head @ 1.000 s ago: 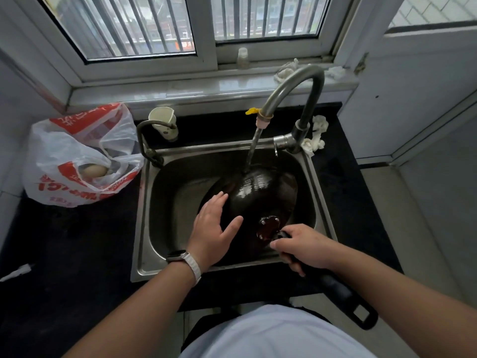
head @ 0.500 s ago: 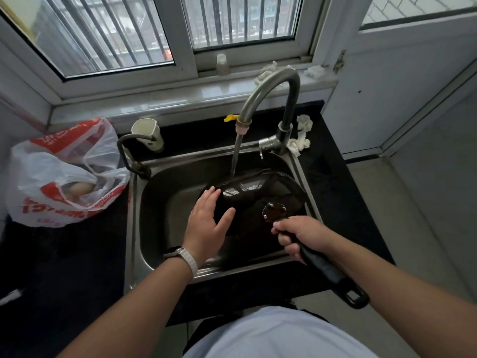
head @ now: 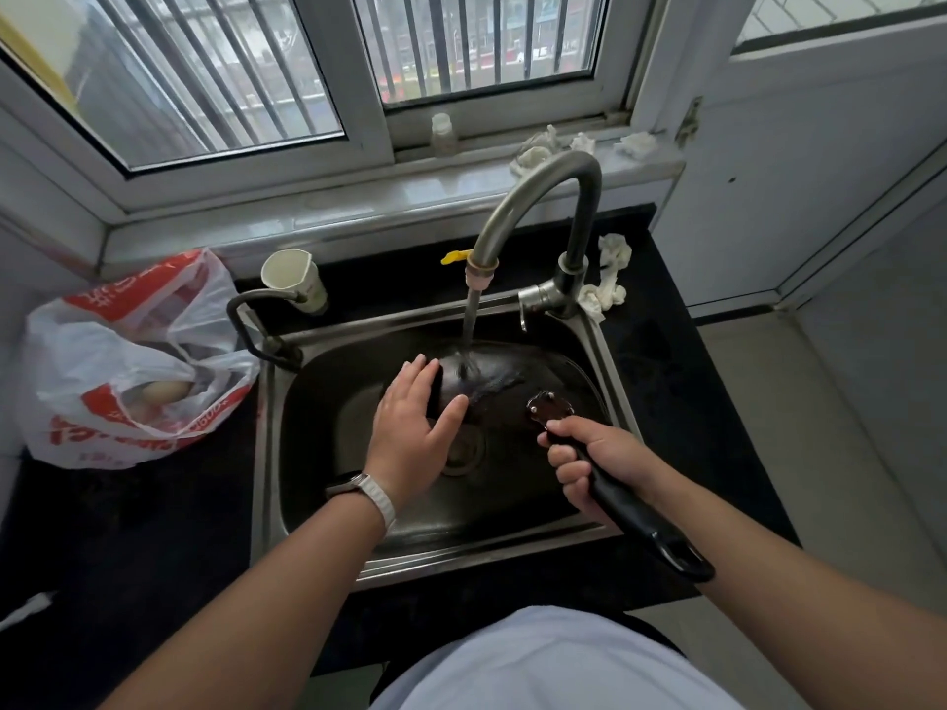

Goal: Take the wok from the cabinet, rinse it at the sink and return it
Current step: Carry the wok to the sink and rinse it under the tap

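Observation:
A dark wok [head: 505, 384] hangs over the steel sink [head: 307, 504], tilted with its underside toward me. Water runs from the curved tap [head: 538, 197] onto its top. My right hand [head: 594, 456] grips the wok's black handle [head: 640, 520], which sticks out over the sink's front rim. My left hand [head: 415, 430], with a watch on the wrist, has its fingers spread and lies flat against the wok's left side.
A red and white plastic bag [head: 128, 361] lies on the black counter [head: 128, 556] to the left. A white cup [head: 294, 279] stands behind the sink by a small black tap. Crumpled cloths [head: 607, 279] lie beside the tap's base. A small bottle [head: 443, 133] stands on the windowsill.
The wok has been raised and tipped flatter under the stream, and the drain now shows beneath it. My left hand stays on the wok's left side.

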`<state>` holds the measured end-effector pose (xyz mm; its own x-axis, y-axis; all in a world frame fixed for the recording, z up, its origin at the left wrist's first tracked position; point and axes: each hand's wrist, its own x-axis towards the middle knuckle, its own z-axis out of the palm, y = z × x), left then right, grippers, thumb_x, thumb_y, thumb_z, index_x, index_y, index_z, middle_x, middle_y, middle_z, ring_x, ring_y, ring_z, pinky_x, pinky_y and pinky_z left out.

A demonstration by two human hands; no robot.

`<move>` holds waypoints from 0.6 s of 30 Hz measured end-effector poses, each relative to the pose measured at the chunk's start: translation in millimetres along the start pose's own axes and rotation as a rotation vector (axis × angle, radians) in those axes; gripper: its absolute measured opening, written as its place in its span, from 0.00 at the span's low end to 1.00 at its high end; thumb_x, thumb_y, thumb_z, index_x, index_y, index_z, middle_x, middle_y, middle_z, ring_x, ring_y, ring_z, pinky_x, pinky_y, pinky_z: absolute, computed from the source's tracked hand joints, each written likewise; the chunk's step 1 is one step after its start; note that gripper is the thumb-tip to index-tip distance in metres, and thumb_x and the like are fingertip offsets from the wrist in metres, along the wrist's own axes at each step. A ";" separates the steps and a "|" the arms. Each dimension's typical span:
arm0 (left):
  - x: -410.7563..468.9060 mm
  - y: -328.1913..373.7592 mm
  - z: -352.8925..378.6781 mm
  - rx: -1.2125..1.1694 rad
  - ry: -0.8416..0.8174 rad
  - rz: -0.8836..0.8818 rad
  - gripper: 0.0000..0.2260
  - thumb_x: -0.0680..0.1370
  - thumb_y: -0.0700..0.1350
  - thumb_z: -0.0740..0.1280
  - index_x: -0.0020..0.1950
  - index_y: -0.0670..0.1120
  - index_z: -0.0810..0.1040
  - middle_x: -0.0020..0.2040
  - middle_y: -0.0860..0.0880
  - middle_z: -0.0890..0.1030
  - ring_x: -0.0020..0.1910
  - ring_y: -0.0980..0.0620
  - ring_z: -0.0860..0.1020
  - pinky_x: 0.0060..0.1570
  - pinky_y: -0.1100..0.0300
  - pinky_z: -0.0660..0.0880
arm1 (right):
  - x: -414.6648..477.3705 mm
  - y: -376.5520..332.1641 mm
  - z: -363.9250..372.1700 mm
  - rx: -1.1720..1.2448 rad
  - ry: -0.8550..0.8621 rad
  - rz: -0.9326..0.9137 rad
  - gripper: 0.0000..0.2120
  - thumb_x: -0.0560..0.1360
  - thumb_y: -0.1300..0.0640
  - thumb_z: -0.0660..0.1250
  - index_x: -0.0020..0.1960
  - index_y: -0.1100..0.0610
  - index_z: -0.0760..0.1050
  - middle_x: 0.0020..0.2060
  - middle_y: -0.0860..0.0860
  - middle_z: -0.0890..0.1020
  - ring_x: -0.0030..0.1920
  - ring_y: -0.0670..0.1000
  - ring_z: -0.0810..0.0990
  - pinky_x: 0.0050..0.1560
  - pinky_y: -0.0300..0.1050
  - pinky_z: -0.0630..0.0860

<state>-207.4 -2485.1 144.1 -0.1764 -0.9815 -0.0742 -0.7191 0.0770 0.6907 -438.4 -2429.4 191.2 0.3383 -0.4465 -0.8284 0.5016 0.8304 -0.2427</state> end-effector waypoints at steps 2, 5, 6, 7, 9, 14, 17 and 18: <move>5.7 1.7 1.1 0.022 -0.005 0.000 0.34 0.78 0.66 0.55 0.79 0.49 0.63 0.80 0.50 0.61 0.79 0.53 0.54 0.77 0.49 0.52 | 3.1 -3.5 -2.4 0.025 -0.014 0.011 0.09 0.81 0.53 0.63 0.47 0.59 0.74 0.24 0.47 0.72 0.18 0.43 0.68 0.17 0.34 0.68; 11.5 3.0 3.3 0.049 -0.005 -0.004 0.33 0.79 0.64 0.56 0.80 0.48 0.63 0.80 0.49 0.61 0.79 0.52 0.54 0.77 0.49 0.51 | 7.7 -8.4 -6.9 0.052 -0.041 0.027 0.08 0.79 0.54 0.65 0.47 0.59 0.74 0.24 0.48 0.72 0.18 0.43 0.69 0.17 0.35 0.69; 12.6 3.4 4.0 0.053 -0.007 -0.005 0.33 0.79 0.64 0.56 0.80 0.48 0.63 0.81 0.49 0.61 0.80 0.52 0.54 0.77 0.49 0.51 | 9.0 -9.4 -8.3 0.059 -0.052 0.033 0.07 0.77 0.54 0.66 0.47 0.59 0.74 0.24 0.48 0.72 0.18 0.43 0.69 0.17 0.35 0.69; 13.5 4.0 4.8 0.058 -0.012 -0.007 0.33 0.79 0.65 0.55 0.80 0.48 0.62 0.81 0.49 0.60 0.80 0.53 0.53 0.77 0.49 0.50 | 10.0 -10.1 -9.6 0.068 -0.065 0.040 0.08 0.74 0.54 0.68 0.47 0.59 0.74 0.24 0.48 0.72 0.19 0.43 0.69 0.17 0.35 0.69; 14.7 5.2 6.7 0.069 -0.022 -0.013 0.35 0.78 0.66 0.53 0.80 0.48 0.62 0.81 0.49 0.60 0.80 0.53 0.52 0.77 0.49 0.49 | 11.9 -10.9 -12.5 0.085 -0.086 0.049 0.10 0.70 0.54 0.69 0.47 0.59 0.74 0.24 0.48 0.72 0.19 0.43 0.70 0.17 0.35 0.70; 12.1 7.4 11.8 0.083 -0.030 -0.026 0.36 0.77 0.68 0.52 0.80 0.49 0.61 0.81 0.49 0.60 0.80 0.53 0.52 0.77 0.49 0.48 | 12.0 -6.6 -18.7 0.089 -0.092 0.061 0.10 0.72 0.54 0.69 0.48 0.59 0.74 0.25 0.48 0.72 0.19 0.44 0.70 0.18 0.36 0.71; 4.7 5.5 13.2 0.088 -0.021 -0.026 0.35 0.78 0.67 0.53 0.80 0.49 0.62 0.81 0.50 0.60 0.80 0.54 0.53 0.76 0.50 0.49 | 9.7 -0.6 -21.5 0.034 -0.068 0.058 0.08 0.79 0.53 0.65 0.49 0.59 0.73 0.26 0.48 0.72 0.20 0.43 0.70 0.18 0.35 0.70; 1.5 4.2 13.0 0.086 -0.017 -0.030 0.35 0.78 0.67 0.53 0.80 0.50 0.62 0.81 0.50 0.60 0.79 0.54 0.53 0.76 0.51 0.49 | 9.0 1.7 -21.6 0.009 -0.059 0.055 0.09 0.80 0.53 0.64 0.50 0.59 0.73 0.26 0.48 0.72 0.20 0.43 0.69 0.18 0.35 0.69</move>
<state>-219.4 -2484.1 137.5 -0.1652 -0.9805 -0.1067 -0.7789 0.0633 0.6239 -451.7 -2424.9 172.5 0.4117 -0.4190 -0.8093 0.4879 0.8514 -0.1926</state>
